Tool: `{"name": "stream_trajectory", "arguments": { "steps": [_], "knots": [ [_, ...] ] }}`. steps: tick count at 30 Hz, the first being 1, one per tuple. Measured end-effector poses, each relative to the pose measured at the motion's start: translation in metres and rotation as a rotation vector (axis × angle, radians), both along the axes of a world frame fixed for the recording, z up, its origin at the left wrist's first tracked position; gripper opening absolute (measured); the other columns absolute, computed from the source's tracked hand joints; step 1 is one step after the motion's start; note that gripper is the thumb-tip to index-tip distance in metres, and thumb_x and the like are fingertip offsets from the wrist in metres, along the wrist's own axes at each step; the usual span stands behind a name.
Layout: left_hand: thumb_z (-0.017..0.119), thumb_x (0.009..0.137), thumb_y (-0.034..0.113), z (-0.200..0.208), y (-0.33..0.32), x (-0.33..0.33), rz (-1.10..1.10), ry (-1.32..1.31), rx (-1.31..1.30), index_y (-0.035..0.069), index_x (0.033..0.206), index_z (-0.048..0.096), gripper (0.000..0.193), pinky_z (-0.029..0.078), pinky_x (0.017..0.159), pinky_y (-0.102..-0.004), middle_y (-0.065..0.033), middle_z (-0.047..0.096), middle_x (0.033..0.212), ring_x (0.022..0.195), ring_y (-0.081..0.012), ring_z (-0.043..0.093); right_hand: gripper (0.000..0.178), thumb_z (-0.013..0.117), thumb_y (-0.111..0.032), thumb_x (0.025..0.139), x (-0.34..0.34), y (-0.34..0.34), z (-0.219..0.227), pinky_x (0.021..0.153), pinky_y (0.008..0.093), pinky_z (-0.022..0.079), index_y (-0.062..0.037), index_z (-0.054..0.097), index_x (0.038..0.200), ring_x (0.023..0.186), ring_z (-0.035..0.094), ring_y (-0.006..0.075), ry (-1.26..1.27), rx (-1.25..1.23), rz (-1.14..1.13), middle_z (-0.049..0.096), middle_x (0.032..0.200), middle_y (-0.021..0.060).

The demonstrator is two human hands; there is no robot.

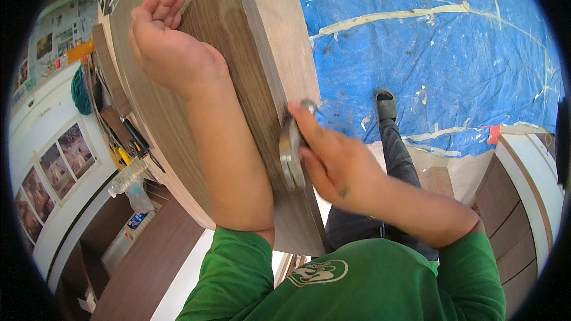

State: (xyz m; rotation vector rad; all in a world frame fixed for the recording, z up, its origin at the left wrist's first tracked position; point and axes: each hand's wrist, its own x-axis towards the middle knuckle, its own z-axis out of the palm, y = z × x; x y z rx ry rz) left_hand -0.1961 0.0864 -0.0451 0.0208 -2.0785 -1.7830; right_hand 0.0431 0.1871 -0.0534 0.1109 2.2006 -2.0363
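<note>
Sheeting in blue (pixel 386 59) is covering the floor to the right, and a long wood-grain panel (pixel 160 119) is lying in front of the person, running from the near body to the far end. Alongside it, a pale bare-wood strip (pixel 285 41) is showing no brown grain finish, so that face is seemingly waiting for work, if it is due any. Across the panel, a darker patch (pixel 217 30) with a ragged far end is standing out from the paler grain; it is looking damp, though whether with water, glue or something else I cannot tell. Judging by this, part of the surface is treated and the paler rest is remaining. The left hand (pixel 172 47) is hovering over or resting on the panel, palm turned up, fingers loosely curled, apparently holding nothing. The right hand (pixel 342 166) is gripping a curved metal tool (pixel 289 157), blurred, at the panel's right edge; whether it is touching is not clear, so that edge is probably being worked and unfinished.
</note>
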Motion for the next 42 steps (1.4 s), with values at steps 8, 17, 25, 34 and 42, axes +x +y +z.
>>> {"name": "stream_trajectory", "arguments": {
  "steps": [8, 17, 25, 34, 42],
  "knots": [
    [0.043, 0.103, 0.026, -0.001, 0.005, 0.001, 0.027, -0.012, 0.013, -0.007, 0.110, 0.060, 0.038, 0.049, 0.095, -0.0368, -0.0213, 0.073, 0.099, 0.097, -0.0275, 0.068, 0.062, 0.054, -0.001, 0.097, -0.026, 0.005, 0.000, 0.072, 0.0471, 0.053, -0.0002, 0.033, 0.156, 0.083, 0.066, 0.0469, -0.046, 0.069, -0.064, 0.066, 0.094, 0.0287],
    [0.040, 0.105, 0.027, 0.003, 0.002, 0.004, 0.013, -0.007, 0.005, -0.004, 0.115, 0.061, 0.039, 0.047, 0.095, -0.0361, -0.0191, 0.074, 0.104, 0.099, -0.0268, 0.068, 0.056, 0.051, -0.002, 0.100, -0.024, 0.001, 0.009, 0.084, 0.0381, 0.054, -0.0001, 0.038, 0.154, 0.094, 0.070, 0.0406, -0.111, 0.090, -0.041, 0.068, 0.105, 0.0272],
    [0.040, 0.111, 0.038, 0.036, 0.013, 0.024, 0.098, -0.160, -0.041, -0.001, 0.117, 0.069, 0.049, 0.049, 0.099, -0.0373, -0.0156, 0.073, 0.111, 0.109, -0.0279, 0.067, 0.055, 0.050, -0.004, 0.102, -0.037, 0.007, 0.012, 0.071, 0.0302, 0.050, -0.0007, 0.039, 0.156, 0.074, 0.060, 0.0144, -0.255, 0.032, -0.039, 0.063, 0.087, 0.0095],
    [0.047, 0.110, 0.028, 0.008, 0.008, 0.013, 0.062, -0.030, 0.261, -0.004, 0.110, 0.068, 0.038, 0.053, 0.087, -0.0348, -0.0164, 0.074, 0.100, 0.095, -0.0251, 0.070, 0.049, 0.050, -0.019, 0.108, -0.073, 0.008, 0.019, 0.057, 0.0207, 0.038, 0.0021, 0.042, 0.152, 0.065, 0.046, 0.0028, -0.340, -0.006, -0.127, 0.052, 0.077, -0.0044],
    [0.047, 0.109, 0.022, 0.006, 0.007, 0.007, 0.071, 0.058, 0.187, -0.004, 0.105, 0.067, 0.033, 0.053, 0.080, -0.0377, -0.0198, 0.072, 0.092, 0.086, -0.0300, 0.070, 0.043, 0.050, -0.019, 0.108, -0.115, 0.011, 0.015, 0.050, 0.0200, 0.037, -0.0023, 0.050, 0.148, 0.059, 0.047, 0.0027, -0.359, -0.009, -0.189, 0.053, 0.073, -0.0046]
  ]
}}
